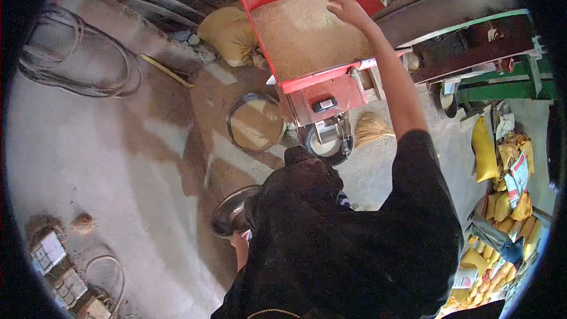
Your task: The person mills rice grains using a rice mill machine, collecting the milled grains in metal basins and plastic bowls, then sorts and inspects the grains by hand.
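My right hand (pixel 349 12) reaches over the red hopper (pixel 273 77), just above or touching the heap of pale brown grain (pixel 307 32) inside it. Its fingers are stretched and somewhat apart, with nothing visible in them. Low at my left side, my left hand (pixel 240 241) grips the rim of a metal basin (pixel 227 210). My dark clothing covers part of this basin. Under the hopper's spout (pixel 326 131) stands a dark tub (pixel 345 155) with whitish material in it. Another round pan (pixel 231 133), holding brownish material, sits on the floor left of the machine.
A tied yellow sack (pixel 227 32) leans left of the hopper. A straw broom (pixel 373 129) lies right of the spout. Coiled hose (pixel 127 77) and a yellow stick (pixel 165 70) are at left. Yellow bags (pixel 485 150) pile up at right, below a green frame (pixel 502 88).
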### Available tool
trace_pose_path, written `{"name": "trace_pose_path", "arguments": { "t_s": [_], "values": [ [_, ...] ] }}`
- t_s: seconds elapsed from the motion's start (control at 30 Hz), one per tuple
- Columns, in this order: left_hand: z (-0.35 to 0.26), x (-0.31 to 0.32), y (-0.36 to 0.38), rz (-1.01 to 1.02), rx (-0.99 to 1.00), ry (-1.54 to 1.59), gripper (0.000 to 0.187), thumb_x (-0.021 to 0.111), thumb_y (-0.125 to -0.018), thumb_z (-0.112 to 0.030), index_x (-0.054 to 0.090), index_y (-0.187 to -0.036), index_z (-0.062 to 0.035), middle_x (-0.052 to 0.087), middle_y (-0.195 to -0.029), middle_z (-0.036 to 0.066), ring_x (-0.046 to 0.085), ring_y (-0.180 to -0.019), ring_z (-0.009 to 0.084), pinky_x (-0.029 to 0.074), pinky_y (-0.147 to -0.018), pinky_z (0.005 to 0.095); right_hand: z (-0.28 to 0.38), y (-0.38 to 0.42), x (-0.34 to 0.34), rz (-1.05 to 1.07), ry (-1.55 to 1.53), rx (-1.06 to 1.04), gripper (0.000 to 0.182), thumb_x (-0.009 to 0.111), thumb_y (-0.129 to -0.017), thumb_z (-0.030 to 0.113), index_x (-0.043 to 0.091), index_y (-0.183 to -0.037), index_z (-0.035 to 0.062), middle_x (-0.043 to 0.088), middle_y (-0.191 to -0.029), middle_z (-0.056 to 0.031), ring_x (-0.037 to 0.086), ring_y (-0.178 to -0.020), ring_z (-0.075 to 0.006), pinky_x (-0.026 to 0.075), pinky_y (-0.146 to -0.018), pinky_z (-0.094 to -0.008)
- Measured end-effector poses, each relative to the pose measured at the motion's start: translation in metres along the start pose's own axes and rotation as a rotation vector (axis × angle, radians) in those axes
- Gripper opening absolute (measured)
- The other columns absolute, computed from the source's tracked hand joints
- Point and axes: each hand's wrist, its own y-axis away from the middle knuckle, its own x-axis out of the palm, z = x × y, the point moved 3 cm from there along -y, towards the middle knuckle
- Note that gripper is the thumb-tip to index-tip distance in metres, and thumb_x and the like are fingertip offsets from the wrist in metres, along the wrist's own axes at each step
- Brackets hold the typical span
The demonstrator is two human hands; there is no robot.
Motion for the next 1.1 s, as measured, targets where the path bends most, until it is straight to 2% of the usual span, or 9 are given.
{"name": "trace_pose_path", "arguments": {
  "t_s": [0.03,0.13,0.27,0.47,0.5,0.6,0.77,1.0,1.1],
  "values": [
    [-0.004,-0.002,0.001,-0.002,-0.004,-0.002,0.036,0.059,-0.080,-0.015,0.050,-0.110,0.0031,0.057,-0.100,0.018,0.061,-0.082,0.0368,0.052,-0.074,0.0467,-0.011,-0.016,0.006,0.000,-0.004,0.000,0.047,0.058,-0.082,0.043,0.063,-0.108,0.0034,0.063,-0.108,-0.0157,0.058,-0.103,-0.0298,0.043,-0.092,-0.0356],
    [-0.007,0.009,0.004,-0.258,-0.441,1.837,0.033,0.061,-0.080,-0.017,0.053,-0.104,0.0035,0.058,-0.095,0.019,0.060,-0.080,0.0348,0.053,-0.073,0.0440,-0.042,-0.051,0.036,0.234,0.223,0.153,0.062,0.059,-0.080,0.051,0.057,-0.116,0.0008,0.054,-0.123,-0.0189,0.047,-0.120,-0.0283,0.036,-0.100,-0.0360],
    [-0.075,-0.090,0.060,-0.062,-0.115,0.180,0.027,0.055,-0.082,-0.014,0.052,-0.100,0.0062,0.057,-0.096,0.019,0.059,-0.084,0.0338,0.053,-0.075,0.0427,-0.062,-0.042,0.076,0.404,0.175,0.336,0.098,0.059,-0.065,0.071,0.042,-0.130,-0.0006,0.040,-0.134,-0.0231,0.038,-0.126,-0.0349,0.032,-0.104,-0.0391],
    [-0.016,0.020,0.005,-0.252,-0.459,1.903,0.022,0.051,-0.084,-0.014,0.052,-0.097,0.0041,0.057,-0.097,0.017,0.057,-0.089,0.0330,0.050,-0.081,0.0437,0.015,-0.013,0.051,0.774,0.240,0.321,0.121,0.065,-0.054,0.076,0.026,-0.138,-0.0010,0.037,-0.136,-0.0241,0.036,-0.127,-0.0369,0.031,-0.104,-0.0416],
    [-0.022,0.015,0.005,-0.247,-0.451,1.902,0.022,0.051,-0.084,-0.014,0.052,-0.097,0.0041,0.057,-0.097,0.017,0.057,-0.089,0.0330,0.050,-0.081,0.0437,0.012,-0.012,0.060,0.803,0.227,0.271,0.113,0.067,-0.055,0.072,0.033,-0.134,-0.0012,0.039,-0.135,-0.0243,0.041,-0.123,-0.0363,0.036,-0.101,-0.0410],
    [-0.043,-0.019,0.010,-0.367,0.161,0.210,0.028,0.063,-0.079,-0.025,0.057,-0.086,0.0016,0.063,-0.077,0.012,0.063,-0.073,0.0246,0.051,-0.065,0.0396,0.013,-0.011,0.071,0.875,0.230,0.204,0.093,0.069,-0.060,0.063,0.047,-0.123,-0.0022,0.048,-0.124,-0.0236,0.053,-0.110,-0.0342,0.046,-0.088,-0.0391],
    [-0.049,-0.023,0.003,-0.307,0.092,0.136,0.031,0.070,-0.075,-0.026,0.058,-0.081,0.0016,0.063,-0.069,0.011,0.064,-0.064,0.0244,0.050,-0.058,0.0391,0.015,0.006,0.078,0.958,0.057,0.316,0.046,0.061,-0.080,0.040,0.062,-0.102,-0.0005,0.060,-0.069,-0.0058,0.061,-0.063,-0.0171,0.051,-0.055,-0.0356],
    [-0.060,-0.025,0.020,-0.305,0.104,0.207,0.030,0.070,-0.075,-0.024,0.056,-0.080,0.0019,0.062,-0.069,0.012,0.063,-0.064,0.0265,0.050,-0.059,0.0389,-0.006,0.007,0.069,0.558,-0.914,0.832,0.045,0.051,-0.090,0.038,0.057,-0.111,-0.0007,0.063,-0.098,-0.0122,0.063,-0.084,-0.0236,0.054,-0.066,-0.0368],
    [-0.063,-0.030,0.025,-0.306,0.110,0.213,0.029,0.070,-0.075,-0.024,0.056,-0.080,0.0020,0.061,-0.069,0.013,0.062,-0.064,0.0274,0.050,-0.060,0.0388,0.031,-0.004,0.019,0.360,-1.726,0.689,0.045,0.034,-0.097,0.028,0.046,-0.121,-0.0079,0.055,-0.118,-0.0213,0.056,-0.108,-0.0297,0.043,-0.096,-0.0420]
  ]
}}
